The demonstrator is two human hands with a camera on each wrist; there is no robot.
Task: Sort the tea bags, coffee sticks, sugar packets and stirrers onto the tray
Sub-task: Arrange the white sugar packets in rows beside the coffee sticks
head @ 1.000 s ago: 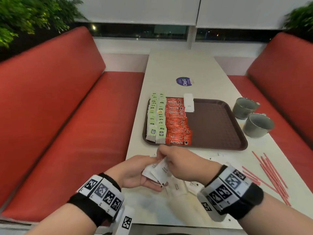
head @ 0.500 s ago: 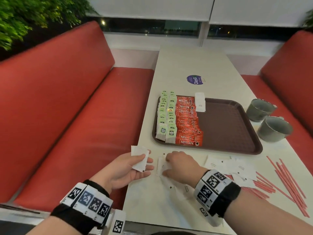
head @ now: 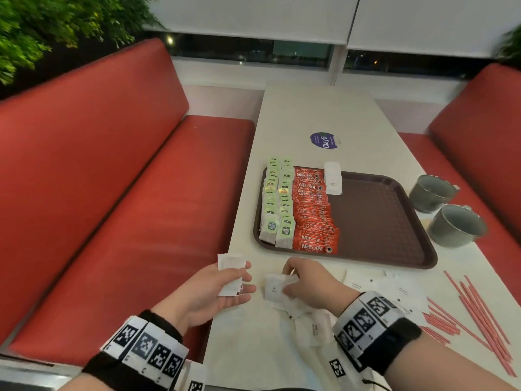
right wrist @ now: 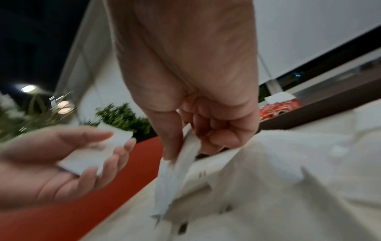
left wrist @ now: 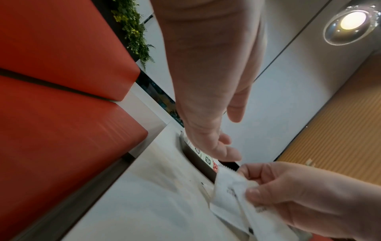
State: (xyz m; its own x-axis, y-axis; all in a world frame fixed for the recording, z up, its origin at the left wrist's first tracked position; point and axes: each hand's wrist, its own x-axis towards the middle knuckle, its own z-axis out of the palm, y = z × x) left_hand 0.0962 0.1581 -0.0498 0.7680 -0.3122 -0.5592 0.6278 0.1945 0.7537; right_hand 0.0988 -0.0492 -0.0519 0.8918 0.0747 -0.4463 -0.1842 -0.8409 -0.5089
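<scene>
Sugar packets lie loose on the table [head: 282, 114] at the lower centre of the head view, a blurred heap [head: 377, 289] too jumbled to count. The left hand [head: 210, 289], palm up at the table's left edge, holds one or more white packets [head: 231, 273] under its thumb, fingers loosely bent. The right hand [head: 308, 280], just right of it, pinches a packet [head: 275, 286] between thumb and curled fingers [right wrist: 214, 130], lifting it off the heap. Above them sits one brown tray [head: 394, 221]: two rows of green tea bags [head: 277, 204] along its left side, one row of red coffee sticks [head: 313, 210] beside those, and a short stack of sugar packets [head: 332, 179] at the top edge. Pink stirrers [head: 476, 317], roughly a dozen, lie scattered at the lower right. Two grey cups [head: 451, 224] stand right of the tray.
</scene>
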